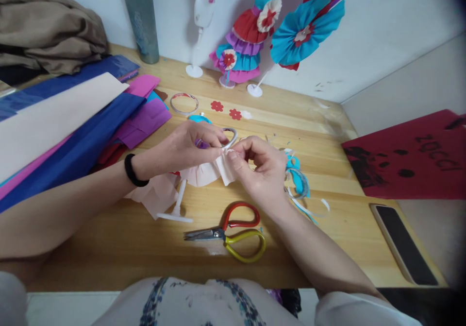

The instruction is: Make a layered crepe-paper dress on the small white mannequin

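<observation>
Between my two hands is a strip of pale pink crepe paper (202,174), gathered into pleats along its upper edge. My left hand (194,141) pinches that edge between thumb and fingers. Close beside it, my right hand (260,165) grips the strip's other end, fingertips nearly meeting the left ones. A roll of tape (230,137) shows just behind the fingertips. Below the paper, a white plastic stand (177,209) lies on its side. Scissors (227,233) with one red and one yellow handle lie nearer me, blades apart, pointing left.
Folded crepe sheets (58,117) are piled at the left. Decorated crepe-paper figures (245,39) on stands line the wall, by a grey-green cylinder (141,20). Red paper flowers (217,106) and a tape ring (184,103) lie mid-table. A phone (404,243) and red bag (411,156) are right.
</observation>
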Action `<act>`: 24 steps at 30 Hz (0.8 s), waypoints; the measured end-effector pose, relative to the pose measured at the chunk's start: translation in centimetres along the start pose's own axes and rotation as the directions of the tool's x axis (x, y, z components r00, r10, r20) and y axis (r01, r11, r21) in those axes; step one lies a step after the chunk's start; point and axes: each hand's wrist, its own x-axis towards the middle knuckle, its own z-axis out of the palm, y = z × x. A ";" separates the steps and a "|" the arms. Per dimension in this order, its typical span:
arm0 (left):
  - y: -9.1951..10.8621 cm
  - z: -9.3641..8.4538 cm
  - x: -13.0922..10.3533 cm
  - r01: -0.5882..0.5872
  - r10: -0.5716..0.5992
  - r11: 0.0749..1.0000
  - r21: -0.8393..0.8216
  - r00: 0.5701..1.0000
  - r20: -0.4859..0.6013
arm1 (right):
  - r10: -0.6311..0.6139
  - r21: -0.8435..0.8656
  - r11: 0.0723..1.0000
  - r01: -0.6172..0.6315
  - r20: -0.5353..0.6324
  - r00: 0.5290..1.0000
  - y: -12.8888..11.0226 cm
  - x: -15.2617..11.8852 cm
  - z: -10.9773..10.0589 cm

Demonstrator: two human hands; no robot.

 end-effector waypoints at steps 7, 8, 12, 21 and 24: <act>0.3 0.0 0.0 -0.043 0.044 0.999 -0.021 0.996 0.079 | 0.116 0.072 0.991 -0.115 -0.015 0.993 0.2 0.1 0.2; 0.3 0.0 0.0 -0.042 0.043 0.999 -0.019 0.996 0.076 | 0.126 0.078 0.989 -0.124 -0.014 0.992 0.2 0.1 0.2; 0.0 0.0 -0.1 -0.013 0.013 1.000 -0.018 0.999 0.045 | 0.177 0.132 0.976 -0.174 -0.010 0.984 0.3 0.1 0.3; -0.2 0.1 -0.2 -0.097 0.096 0.995 0.003 0.993 0.065 | 0.146 0.049 0.988 -0.144 -0.033 0.989 0.7 0.1 0.6; 0.0 0.2 -0.1 -0.167 0.164 0.985 0.034 0.984 0.071 | 0.042 -0.027 0.999 -0.044 -0.078 0.996 1.1 -0.2 1.0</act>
